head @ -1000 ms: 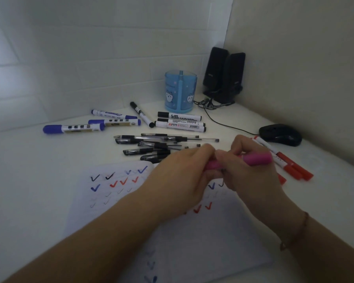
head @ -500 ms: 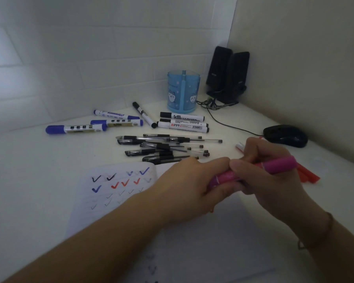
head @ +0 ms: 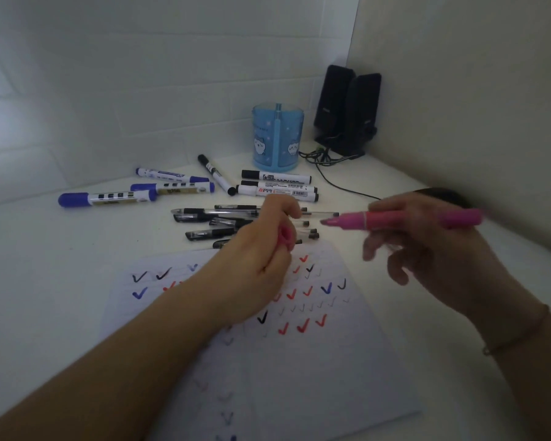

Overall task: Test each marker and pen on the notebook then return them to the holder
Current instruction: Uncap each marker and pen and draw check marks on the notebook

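1. Nearest, the notebook (head: 299, 361) lies flat under both forearms, its page covered in tick marks.
2. Above it, the left hand (head: 261, 265) curls round the pink cap (head: 285, 237).
3. Just beyond, the right hand (head: 427, 246) pinches the pink marker (head: 404, 219), uncapped, its long axis level and its tip pointing left at the cap; tip and cap are apart. The right hand is the one to write.
4. Farthest, the blue holder (head: 277, 138) stands by the wall, behind the loose pens (head: 236, 224).
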A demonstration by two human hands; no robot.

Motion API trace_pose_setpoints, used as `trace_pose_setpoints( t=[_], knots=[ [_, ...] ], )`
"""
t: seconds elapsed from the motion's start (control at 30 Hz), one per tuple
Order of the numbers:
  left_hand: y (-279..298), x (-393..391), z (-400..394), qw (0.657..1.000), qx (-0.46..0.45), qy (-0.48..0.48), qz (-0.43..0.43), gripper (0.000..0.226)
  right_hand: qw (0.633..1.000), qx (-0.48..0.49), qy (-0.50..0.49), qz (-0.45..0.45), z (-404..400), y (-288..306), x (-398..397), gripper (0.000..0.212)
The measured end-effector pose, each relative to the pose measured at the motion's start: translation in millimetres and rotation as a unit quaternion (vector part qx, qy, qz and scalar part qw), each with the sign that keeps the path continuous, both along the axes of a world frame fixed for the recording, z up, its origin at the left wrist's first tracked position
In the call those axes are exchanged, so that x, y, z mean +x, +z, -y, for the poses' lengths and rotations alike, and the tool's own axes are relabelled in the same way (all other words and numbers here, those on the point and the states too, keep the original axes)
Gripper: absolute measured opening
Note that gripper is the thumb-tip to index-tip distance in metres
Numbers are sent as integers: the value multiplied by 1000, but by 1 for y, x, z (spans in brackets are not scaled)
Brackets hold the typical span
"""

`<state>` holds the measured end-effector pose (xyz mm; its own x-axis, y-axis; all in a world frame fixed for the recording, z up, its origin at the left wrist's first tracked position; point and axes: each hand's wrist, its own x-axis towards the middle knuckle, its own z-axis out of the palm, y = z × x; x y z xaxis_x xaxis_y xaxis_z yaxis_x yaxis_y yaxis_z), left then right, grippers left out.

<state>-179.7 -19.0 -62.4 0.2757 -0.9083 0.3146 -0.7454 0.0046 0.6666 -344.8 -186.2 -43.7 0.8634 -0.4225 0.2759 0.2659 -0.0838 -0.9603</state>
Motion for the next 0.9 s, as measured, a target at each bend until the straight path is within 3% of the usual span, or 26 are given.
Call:
trace_pose_setpoints(
  t=[0.2, 0.4, 0.63, 0.9],
  knots=[
    [-10, 0, 7, 999, 20, 6, 50, 52, 990, -74, 19, -115, -16, -14, 6, 31],
    [-11, 2, 9, 997, 29, 27, 72, 42, 988, -105, -48, -102, -18, -13, 8, 32],
    [-12, 1, 9, 995, 27, 27, 89, 32, 956, -237, -82, -152, -18, -21, 9, 29],
    [-14, 2, 9, 995, 13, 23, 101, 30, 949, -255, -87, -166, -18, -16, 9, 29]
  ],
)
